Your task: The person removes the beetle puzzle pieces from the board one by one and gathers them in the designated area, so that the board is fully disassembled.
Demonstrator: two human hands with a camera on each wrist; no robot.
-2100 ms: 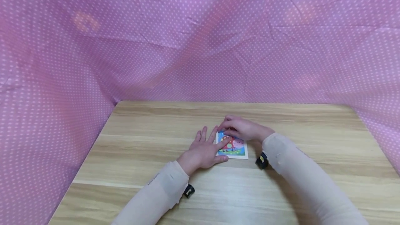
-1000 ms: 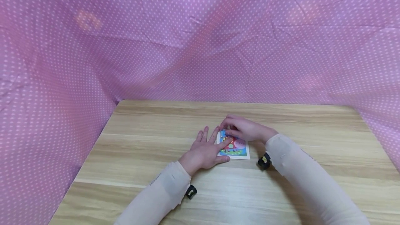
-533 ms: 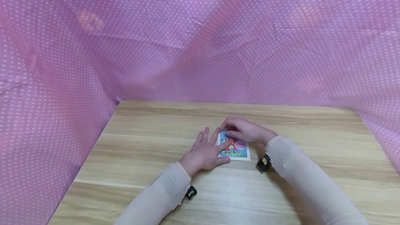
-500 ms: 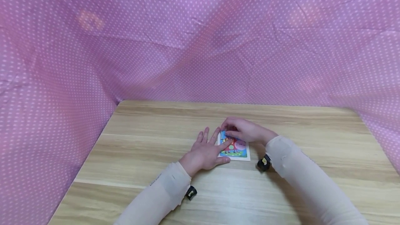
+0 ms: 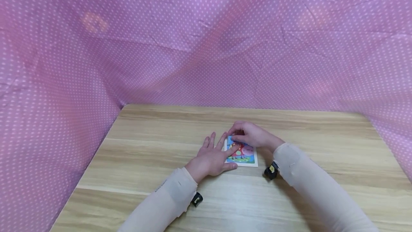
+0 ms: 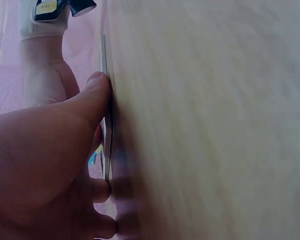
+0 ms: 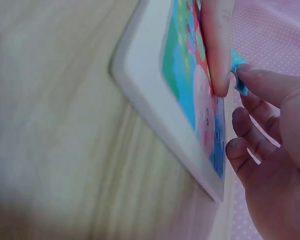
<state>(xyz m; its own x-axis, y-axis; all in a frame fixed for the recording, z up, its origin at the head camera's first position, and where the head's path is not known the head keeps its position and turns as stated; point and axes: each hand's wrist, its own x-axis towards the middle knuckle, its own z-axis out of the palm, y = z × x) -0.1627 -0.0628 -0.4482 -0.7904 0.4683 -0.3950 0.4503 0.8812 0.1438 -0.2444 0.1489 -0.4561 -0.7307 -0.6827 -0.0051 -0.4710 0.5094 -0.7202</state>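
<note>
A small jigsaw puzzle with a white frame (image 5: pixel 255 159) and a colourful pig picture lies flat on the table. My left hand (image 5: pixel 209 159) rests spread at its left side, with the index finger across the picture and the thumb at the near edge. From the far side, my right hand (image 5: pixel 252 134) reaches over the puzzle's upper left corner. In the right wrist view its thumb and a finger pinch a blue puzzle piece (image 7: pixel 237 58), held tilted at the board. The fingers partly hide the piece. The left wrist view shows the board's thin edge (image 6: pixel 108 155) beside my thumb.
A wood-grain table (image 5: pixel 154 124) extends around the puzzle on all sides. Behind it and at both sides hangs a pink cloth (image 5: pixel 206 63) with white dots. Each wrist wears a small black camera (image 5: pixel 271 171).
Both hands stay almost in place, the left still on the board and the right at its upper left corner. The head view shifts slightly.
</note>
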